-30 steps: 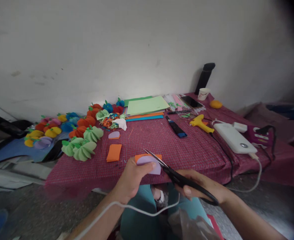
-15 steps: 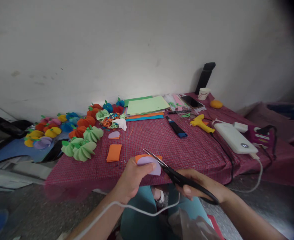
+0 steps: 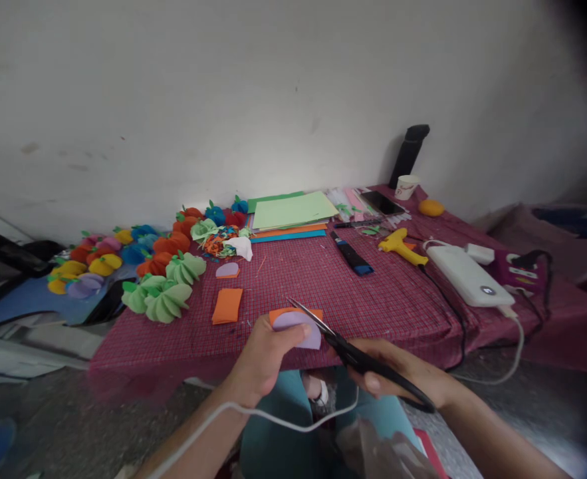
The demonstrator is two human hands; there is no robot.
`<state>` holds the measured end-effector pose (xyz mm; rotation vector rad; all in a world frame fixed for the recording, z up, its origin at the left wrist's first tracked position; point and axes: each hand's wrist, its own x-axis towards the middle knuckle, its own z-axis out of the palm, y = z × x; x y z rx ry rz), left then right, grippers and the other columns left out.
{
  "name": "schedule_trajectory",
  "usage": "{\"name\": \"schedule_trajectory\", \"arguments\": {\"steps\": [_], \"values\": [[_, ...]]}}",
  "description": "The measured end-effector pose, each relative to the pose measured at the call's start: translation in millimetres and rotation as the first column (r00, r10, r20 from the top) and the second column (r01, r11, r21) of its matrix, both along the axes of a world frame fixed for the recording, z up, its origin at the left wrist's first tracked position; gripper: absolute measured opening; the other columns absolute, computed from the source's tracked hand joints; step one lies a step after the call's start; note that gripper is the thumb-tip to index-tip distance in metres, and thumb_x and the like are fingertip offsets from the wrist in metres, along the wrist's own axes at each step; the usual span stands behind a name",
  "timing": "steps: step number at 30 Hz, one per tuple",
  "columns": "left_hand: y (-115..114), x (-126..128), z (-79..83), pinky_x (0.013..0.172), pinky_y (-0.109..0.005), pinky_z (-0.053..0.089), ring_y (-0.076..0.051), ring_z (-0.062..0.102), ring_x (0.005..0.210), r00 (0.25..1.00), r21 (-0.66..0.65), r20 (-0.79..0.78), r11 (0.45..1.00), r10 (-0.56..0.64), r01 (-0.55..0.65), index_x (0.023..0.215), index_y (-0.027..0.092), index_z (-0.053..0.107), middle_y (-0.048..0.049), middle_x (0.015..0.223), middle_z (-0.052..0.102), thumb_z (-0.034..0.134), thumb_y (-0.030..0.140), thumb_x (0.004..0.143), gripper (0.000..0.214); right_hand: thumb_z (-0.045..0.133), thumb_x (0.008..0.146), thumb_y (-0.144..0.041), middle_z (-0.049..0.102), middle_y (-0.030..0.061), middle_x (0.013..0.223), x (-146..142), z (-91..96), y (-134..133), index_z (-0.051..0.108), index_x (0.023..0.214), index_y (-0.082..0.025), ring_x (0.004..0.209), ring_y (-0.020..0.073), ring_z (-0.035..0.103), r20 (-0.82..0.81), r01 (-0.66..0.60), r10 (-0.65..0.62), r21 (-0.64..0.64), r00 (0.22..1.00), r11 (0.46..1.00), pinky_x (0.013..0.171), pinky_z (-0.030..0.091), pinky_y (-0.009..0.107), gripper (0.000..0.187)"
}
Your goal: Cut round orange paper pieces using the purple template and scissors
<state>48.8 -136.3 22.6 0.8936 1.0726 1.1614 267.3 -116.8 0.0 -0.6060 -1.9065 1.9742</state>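
My left hand point(image 3: 268, 352) pinches a rounded lilac paper piece point(image 3: 298, 331) laid over orange paper point(image 3: 279, 313), thumb on top. Black-handled scissors point(image 3: 360, 358) are in my right hand point(image 3: 390, 369), fingers wrapped about the handles. Their metal blades lie across the orange paper along the upper right of the lilac shape. A pile of orange paper rectangles point(image 3: 227, 306) rests on the table to the left of my left hand. Behind that pile is a smaller lilac and orange cut piece point(image 3: 227, 270).
Folded paper pumpkins point(image 3: 167, 303) fill the table's left side beside paper scraps point(image 3: 221, 241). Coloured sheets point(image 3: 293, 211) lie at the back. To the right are a cutter knife point(image 3: 352, 254), a yellow glue gun point(image 3: 401, 246) and a white power bank point(image 3: 470, 274). A white cable crosses my forearm.
Almost nothing differs. Both hands, the paper and the scissors stay in nearly the same place, the blades still lying across the orange paper.
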Motion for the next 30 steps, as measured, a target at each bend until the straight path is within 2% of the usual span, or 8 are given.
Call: {"name": "schedule_trajectory", "arguments": {"steps": [11, 20, 30], "values": [[-1, 1, -0.5, 0.064, -0.026, 0.043, -0.011, 0.054, 0.062, 1.000, 0.006, 0.028, 1.000, 0.003, -0.003, 0.068, 0.015, 0.068, 0.0001, 0.065, 0.064, 0.069, 0.019, 0.064, 0.006, 0.051, 0.080, -0.052, 0.044, -0.0021, 0.065, -4, 1.1, -1, 0.050, 0.078, -0.012, 0.055, 0.0065, 0.040, -0.004, 0.007, -0.007, -0.004, 1.000, 1.000, 0.049, 0.033, 0.018, 0.040], [-1, 0, -0.6, 0.064, -0.026, 0.043, -0.012, 0.054, 0.061, 1.000, 0.004, 0.009, 1.000, -0.008, 0.008, 0.067, 0.014, 0.066, -0.0006, 0.065, 0.064, 0.069, 0.020, 0.064, 0.008, 0.050, 0.080, -0.052, 0.040, -0.0029, 0.064, 2, -8.6, 2, 0.052, 0.086, -0.013, 0.054, 0.0070, 0.039, 0.035, -0.005, 0.004, 0.044, 0.999, 0.999, 0.047, 0.031, 0.018, 0.039], [0, -1, 0.4, 0.067, -0.027, 0.043, -0.013, 0.055, 0.065, 0.999, -0.036, -0.012, 0.999, -0.038, 0.037, 0.070, 0.014, 0.067, -0.0015, 0.068, 0.065, 0.069, 0.018, 0.063, 0.008, 0.050, 0.081, -0.050, 0.039, -0.0027, 0.064, 7, 0.9, 7, 0.052, 0.082, -0.013, 0.054, 0.0066, 0.036, 0.083, -0.033, 0.027, 0.068, 0.996, 0.997, 0.048, 0.028, 0.018, 0.038]]}}
